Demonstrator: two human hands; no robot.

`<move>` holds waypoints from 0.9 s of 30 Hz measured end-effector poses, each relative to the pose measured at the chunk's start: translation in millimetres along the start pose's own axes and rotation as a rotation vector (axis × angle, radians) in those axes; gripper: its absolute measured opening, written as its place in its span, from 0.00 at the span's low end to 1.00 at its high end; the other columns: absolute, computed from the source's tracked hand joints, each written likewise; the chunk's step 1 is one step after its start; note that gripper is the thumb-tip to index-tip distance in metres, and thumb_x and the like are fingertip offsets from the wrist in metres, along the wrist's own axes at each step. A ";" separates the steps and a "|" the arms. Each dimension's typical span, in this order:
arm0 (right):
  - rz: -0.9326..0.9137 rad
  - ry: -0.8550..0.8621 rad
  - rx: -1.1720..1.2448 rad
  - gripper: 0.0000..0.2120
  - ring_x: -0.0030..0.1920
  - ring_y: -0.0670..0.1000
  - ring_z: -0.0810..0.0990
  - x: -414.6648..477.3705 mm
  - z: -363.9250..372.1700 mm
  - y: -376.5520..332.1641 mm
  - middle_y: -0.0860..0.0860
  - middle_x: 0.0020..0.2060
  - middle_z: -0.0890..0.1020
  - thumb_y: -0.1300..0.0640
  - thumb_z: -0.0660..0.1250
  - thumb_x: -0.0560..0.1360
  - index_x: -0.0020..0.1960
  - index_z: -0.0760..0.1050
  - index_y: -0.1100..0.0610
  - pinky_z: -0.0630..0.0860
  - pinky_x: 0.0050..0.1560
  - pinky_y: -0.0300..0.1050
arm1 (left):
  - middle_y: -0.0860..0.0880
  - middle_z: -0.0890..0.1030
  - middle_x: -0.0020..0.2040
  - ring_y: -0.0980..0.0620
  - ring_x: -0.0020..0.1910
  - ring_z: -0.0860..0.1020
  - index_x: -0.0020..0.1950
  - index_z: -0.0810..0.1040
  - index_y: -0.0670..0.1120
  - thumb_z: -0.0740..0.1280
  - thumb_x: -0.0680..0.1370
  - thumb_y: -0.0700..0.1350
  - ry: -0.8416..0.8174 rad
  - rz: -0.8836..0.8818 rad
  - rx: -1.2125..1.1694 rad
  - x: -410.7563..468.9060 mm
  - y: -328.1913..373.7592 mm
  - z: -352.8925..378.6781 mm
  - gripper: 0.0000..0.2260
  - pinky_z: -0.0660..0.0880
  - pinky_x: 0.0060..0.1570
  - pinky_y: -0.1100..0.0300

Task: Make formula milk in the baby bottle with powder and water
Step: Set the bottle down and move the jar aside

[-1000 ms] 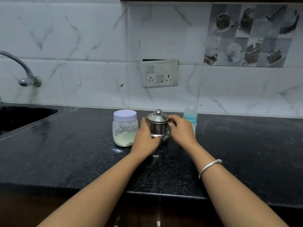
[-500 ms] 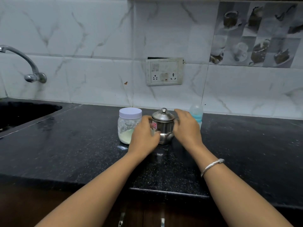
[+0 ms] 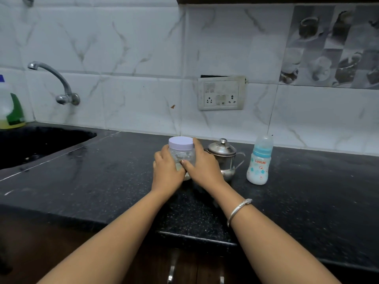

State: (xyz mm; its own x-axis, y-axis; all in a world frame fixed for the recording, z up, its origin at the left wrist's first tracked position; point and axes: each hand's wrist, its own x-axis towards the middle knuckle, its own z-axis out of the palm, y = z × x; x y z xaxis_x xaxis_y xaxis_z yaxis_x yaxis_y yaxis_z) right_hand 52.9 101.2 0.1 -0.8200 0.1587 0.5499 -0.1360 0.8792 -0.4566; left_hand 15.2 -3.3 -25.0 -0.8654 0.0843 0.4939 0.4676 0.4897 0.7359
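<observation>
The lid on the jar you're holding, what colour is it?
The lid is pale lilac, almost white. The head view, the only one, shows it above both hands.

Black speckled stone countertop (image 3: 102, 181): runs along the foot of the white marble-tiled wall (image 3: 133, 78).

On it, left to right, in a row near the wall:
- clear plastic jar with lilac screw lid (image 3: 181, 149), between the left hand (image 3: 167, 171) and right hand (image 3: 202, 167), both touching its sides;
- small lidded steel pot with handle (image 3: 223, 155), just beside the jar, partly behind the right hand;
- capped baby bottle with blue collar (image 3: 259, 160), near the pot, apart.

Dark sunken sink (image 3: 30, 144): far left, set into the countertop. Curved metal tap (image 3: 59, 85): on the wall above it. Green-labelled bottle (image 3: 10, 107), probably dish soap: behind the sink, at the left edge.

White switch-and-socket plate (image 3: 221, 93): on the wall, above the pot.
</observation>
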 end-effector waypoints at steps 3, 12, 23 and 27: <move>0.007 0.015 -0.037 0.33 0.58 0.60 0.76 0.7 0.2 1.5 0.59 0.56 0.78 0.52 0.66 0.73 0.74 0.55 0.54 0.71 0.52 0.49 | 0.40 0.66 0.66 0.40 0.63 0.69 0.71 0.60 0.42 0.68 0.73 0.44 -0.052 0.035 -0.022 5.2 -5.0 0.5 0.29 0.70 0.59 0.50; 0.005 0.015 -0.110 0.36 0.59 0.59 0.74 1.8 7.3 7.0 0.58 0.57 0.76 0.54 0.65 0.74 0.76 0.49 0.52 0.72 0.54 0.51 | 0.43 0.69 0.69 0.45 0.66 0.68 0.73 0.58 0.44 0.65 0.75 0.40 -0.137 0.099 -0.049 14.1 -12.7 3.5 0.28 0.66 0.56 0.59; -0.005 -0.026 -0.127 0.37 0.63 0.58 0.73 -7.9 -0.5 11.5 0.57 0.63 0.75 0.53 0.65 0.74 0.76 0.49 0.52 0.72 0.58 0.50 | 0.42 0.44 0.78 0.45 0.77 0.47 0.76 0.41 0.42 0.65 0.75 0.46 -0.168 0.126 0.084 1.3 -5.6 5.0 0.40 0.55 0.72 0.51; -0.021 0.015 -0.120 0.32 0.64 0.57 0.73 -12.9 -7.9 12.5 0.54 0.64 0.74 0.51 0.65 0.73 0.74 0.57 0.52 0.72 0.59 0.51 | 0.41 0.40 0.77 0.41 0.76 0.43 0.76 0.41 0.42 0.64 0.75 0.47 -0.137 0.193 0.193 -4.5 1.8 1.6 0.39 0.54 0.72 0.47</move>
State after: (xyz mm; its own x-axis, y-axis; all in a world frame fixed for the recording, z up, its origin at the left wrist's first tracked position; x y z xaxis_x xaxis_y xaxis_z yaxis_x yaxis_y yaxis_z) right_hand 66.2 113.7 -7.2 -0.8090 0.1459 0.5694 -0.0845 0.9298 -0.3582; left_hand 19.7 -1.4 -26.7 -0.7861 0.3021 0.5393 0.5946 0.6082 0.5260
